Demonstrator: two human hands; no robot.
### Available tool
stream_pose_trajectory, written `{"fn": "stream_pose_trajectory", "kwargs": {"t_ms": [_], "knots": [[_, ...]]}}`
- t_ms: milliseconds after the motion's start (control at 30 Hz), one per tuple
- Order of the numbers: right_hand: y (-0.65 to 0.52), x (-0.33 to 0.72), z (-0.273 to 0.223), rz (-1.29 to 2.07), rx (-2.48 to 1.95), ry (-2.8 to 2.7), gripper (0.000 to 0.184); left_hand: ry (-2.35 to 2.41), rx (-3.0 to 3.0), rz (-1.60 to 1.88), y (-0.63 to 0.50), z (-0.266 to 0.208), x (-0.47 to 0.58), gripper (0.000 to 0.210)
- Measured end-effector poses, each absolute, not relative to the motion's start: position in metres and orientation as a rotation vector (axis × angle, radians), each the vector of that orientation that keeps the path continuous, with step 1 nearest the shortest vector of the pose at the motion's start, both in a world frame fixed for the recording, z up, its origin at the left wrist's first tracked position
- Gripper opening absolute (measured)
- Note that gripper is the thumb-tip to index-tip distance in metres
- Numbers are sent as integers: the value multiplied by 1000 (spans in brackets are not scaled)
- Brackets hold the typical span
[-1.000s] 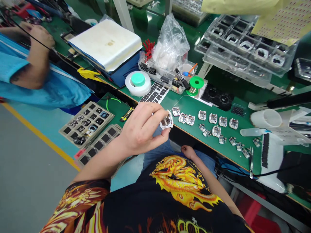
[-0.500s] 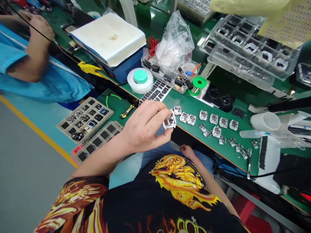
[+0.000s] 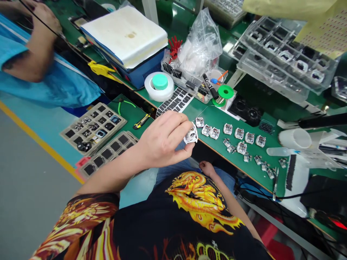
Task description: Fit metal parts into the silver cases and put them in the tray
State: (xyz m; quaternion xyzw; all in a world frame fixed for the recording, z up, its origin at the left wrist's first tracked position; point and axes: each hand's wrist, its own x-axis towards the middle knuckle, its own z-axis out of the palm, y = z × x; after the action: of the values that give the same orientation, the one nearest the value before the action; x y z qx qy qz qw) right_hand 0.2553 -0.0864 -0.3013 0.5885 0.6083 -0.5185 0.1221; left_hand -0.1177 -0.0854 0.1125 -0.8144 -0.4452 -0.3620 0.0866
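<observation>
My left hand [image 3: 166, 141] reaches in from the left, raised over the bench's front edge. Its thumb and fingers pinch a white smartwatch case [image 3: 191, 134] with small electronic parts inside; my fingers cover its left side. My right hand [image 3: 207, 168] rests low by my lap, loosely curled, with nothing visible in it. Several similar watch cases [image 3: 239, 133] lie in a loose row on the green bench, right of the held one. Closer to the front edge are small loose metal-and-board parts [image 3: 247, 157] and a pair of tweezers [image 3: 275, 184].
Trays of watch parts [image 3: 93, 126] stand on the left beside a yellow cutter [image 3: 141, 121]. Behind are a tape roll [image 3: 159, 86], a solder spool [image 3: 226, 92], a plastic bag [image 3: 200, 43] and stacked clear trays [image 3: 284, 57]. A co-worker's arm [image 3: 40, 54] is at far left.
The view has shifted slightly. My left hand still pinches the watch case, which is turned a little and has more of its face showing. My right hand stays by the lap.
</observation>
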Motion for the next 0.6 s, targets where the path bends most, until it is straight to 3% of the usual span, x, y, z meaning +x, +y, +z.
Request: {"fn": "stream_pose_trajectory", "kwargs": {"t_ms": [100, 300, 600], "knots": [[-87, 254, -300, -1504, 1717, 1788, 40, -1333, -2441, -1068, -86, 111, -119, 40], [-86, 250, -293, -1492, 1762, 1843, 12, -1351, -2447, -1043, -86, 109, -120, 37], [-84, 241, -271, -1496, 1777, 1861, 9, -1367, -2462, -982, -85, 104, -121, 35]]}}
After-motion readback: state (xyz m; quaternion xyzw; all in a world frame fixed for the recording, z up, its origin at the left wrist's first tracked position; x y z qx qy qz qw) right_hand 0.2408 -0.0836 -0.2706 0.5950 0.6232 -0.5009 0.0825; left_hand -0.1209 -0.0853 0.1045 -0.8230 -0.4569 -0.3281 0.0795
